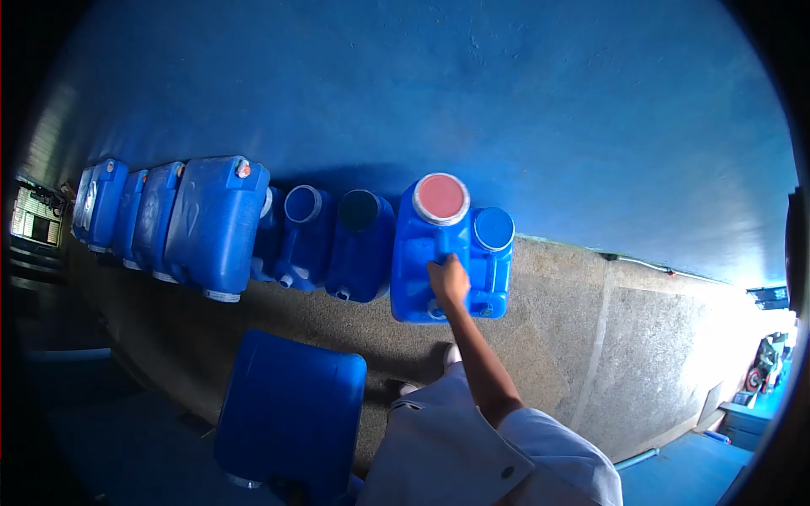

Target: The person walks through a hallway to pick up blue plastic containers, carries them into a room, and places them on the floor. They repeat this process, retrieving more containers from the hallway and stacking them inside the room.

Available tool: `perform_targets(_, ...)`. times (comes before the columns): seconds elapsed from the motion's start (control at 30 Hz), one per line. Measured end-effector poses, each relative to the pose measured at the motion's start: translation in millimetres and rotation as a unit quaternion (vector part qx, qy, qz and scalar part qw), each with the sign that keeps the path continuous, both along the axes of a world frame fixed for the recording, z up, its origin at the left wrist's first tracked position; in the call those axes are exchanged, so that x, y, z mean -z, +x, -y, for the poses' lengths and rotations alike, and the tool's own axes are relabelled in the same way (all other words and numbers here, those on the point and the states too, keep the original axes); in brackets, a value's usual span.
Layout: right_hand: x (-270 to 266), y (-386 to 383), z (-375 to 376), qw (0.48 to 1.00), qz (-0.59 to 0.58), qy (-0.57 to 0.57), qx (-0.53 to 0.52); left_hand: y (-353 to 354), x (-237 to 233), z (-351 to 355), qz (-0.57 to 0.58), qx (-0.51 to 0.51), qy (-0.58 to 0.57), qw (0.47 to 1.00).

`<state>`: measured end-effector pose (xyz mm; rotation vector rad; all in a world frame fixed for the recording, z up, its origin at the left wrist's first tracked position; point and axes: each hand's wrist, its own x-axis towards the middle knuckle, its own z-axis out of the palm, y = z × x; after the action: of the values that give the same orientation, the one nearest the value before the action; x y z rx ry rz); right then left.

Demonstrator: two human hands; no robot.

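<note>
My right hand (pixel 451 282) is closed around the top handle of a blue plastic jug (pixel 409 278). This jug has a pinkish-red round lid (pixel 441 198) with a pale ring, and it stands upright by the wall. Right beside it is another blue jug (pixel 499 274) with a blue lid. At the lower left, close to my body, a large blue jug (pixel 291 405) appears tilted, with its broad side facing up. What supports it is hidden, and my left hand does not show.
More upright blue jugs (pixel 304 240) line the blue wall (pixel 472 93) to the left. Beyond them, several jugs (pixel 218 223) lie tipped over. The concrete floor (pixel 540 346) extends right toward a bright opening. A thin pipe (pixel 650 264) runs along the wall base.
</note>
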<state>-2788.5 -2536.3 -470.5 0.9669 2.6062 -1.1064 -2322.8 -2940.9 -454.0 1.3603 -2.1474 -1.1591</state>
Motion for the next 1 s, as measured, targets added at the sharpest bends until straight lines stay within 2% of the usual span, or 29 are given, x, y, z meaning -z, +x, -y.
perform_targets(0.07, -71.6, 36.0, -27.8, 0.999, -0.037, -0.002, -0.028, -0.6, -9.1, 9.7, -0.009, 0.007, -0.001, 1.000)
perform_targets(0.13, -100.3, 74.2, -66.6, 0.991, -0.108, -0.065, -0.040, -0.3, -18.8, 16.8, -0.018, 0.012, -0.001, 1.000)
perform_targets(0.2, -151.4, 95.4, -94.0, 0.961, -0.148, -0.236, 0.006, -4.6, -24.2, 20.8, -0.033, 0.016, 0.001, 0.999)
perform_targets(0.27, -166.9, 100.0, -118.4, 0.930, -0.129, -0.337, 0.072, -2.9, -27.2, 23.2, -0.045, 0.016, 0.001, 0.999)
perform_targets(0.33, -134.9, 95.6, -134.8, 0.914, -0.129, -0.379, 0.067, -3.2, -28.3, 25.1, -0.053, 0.017, 0.003, 0.998)
perform_targets(0.4, -92.6, 80.3, -135.5, 0.843, -0.143, -0.501, 0.135, -13.3, -28.2, 22.6, -0.064, 0.020, 0.004, 0.998)
perform_targets(0.47, -14.6, 65.3, -124.7, 0.791, -0.153, -0.566, 0.177, -21.7, -27.7, 21.3, -0.069, 0.027, 0.002, 0.997)
perform_targets(0.57, 39.3, 44.3, -110.3, 0.773, -0.146, -0.600, 0.145, -35.0, -24.8, 18.7, -0.077, 0.041, 0.003, 0.996)
perform_targets(0.67, 58.6, 32.2, -112.9, 0.772, -0.133, -0.605, 0.143, -46.6, -20.2, 17.6, -0.086, 0.048, 0.005, 0.995)
perform_targets(0.73, 88.7, 28.7, -113.5, 0.853, -0.119, -0.488, 0.142, -46.5, -16.6, 16.9, -0.092, 0.049, 0.006, 0.995)
perform_targets(0.77, 105.0, 29.0, -121.7, 0.913, -0.065, -0.387, 0.114, -48.1, -19.5, 14.2, -0.093, 0.049, 0.004, 0.994)
perform_targets(0.8, 116.9, 31.6, -122.9, 0.912, -0.066, -0.389, 0.113, -50.7, -20.4, 12.4, -0.100, 0.048, 0.005, 0.994)
perform_targets(0.83, 129.3, 37.1, -122.1, 0.990, -0.059, -0.086, 0.096, -51.4, -20.2, 9.9, -0.105, 0.048, 0.005, 0.993)
perform_targets(0.87, 146.1, 40.9, -121.7, 0.971, -0.046, 0.226, 0.071, -53.1, -19.0, 8.2, -0.108, 0.050, 0.004, 0.993)
perform_targets(0.97, 215.9, 37.1, -137.7, 0.963, -0.040, 0.266, 0.026, -54.2, -16.1, 3.8, -0.124, 0.054, 0.008, 0.991)
perform_targets(1.0, 201.9, 32.2, -142.0, 0.963, -0.037, 0.266, 0.022, -52.3, -15.0, 4.2, -0.127, 0.060, 0.009, 0.990)
